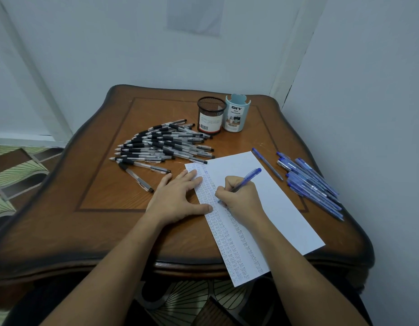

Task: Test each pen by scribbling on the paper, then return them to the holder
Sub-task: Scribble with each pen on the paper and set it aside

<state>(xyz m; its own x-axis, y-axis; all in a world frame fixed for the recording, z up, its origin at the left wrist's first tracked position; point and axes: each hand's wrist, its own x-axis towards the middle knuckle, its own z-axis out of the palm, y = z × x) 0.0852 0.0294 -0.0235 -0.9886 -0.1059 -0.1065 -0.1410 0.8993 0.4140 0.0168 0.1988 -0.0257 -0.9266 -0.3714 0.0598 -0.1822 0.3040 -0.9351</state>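
Observation:
A white sheet of paper [274, 208] lies slanted on the wooden table [109, 184], its left part covered in rows of small scribbles. My right hand [239, 198] grips a blue pen [247, 178] with its tip on the paper. My left hand [178, 196] lies flat with spread fingers, pressing the paper's left edge. A heap of several black-grip pens [161, 144] sits left of the paper. Several blue pens [312, 184] lie to its right, and one blue pen [266, 162] lies apart by the top edge. A black mesh holder [211, 115] and a light blue holder [236, 114] stand behind.
The table stands in a corner, with walls close behind and on the right. The paper's near end hangs over the table's front edge. Patterned floor shows on the left and below.

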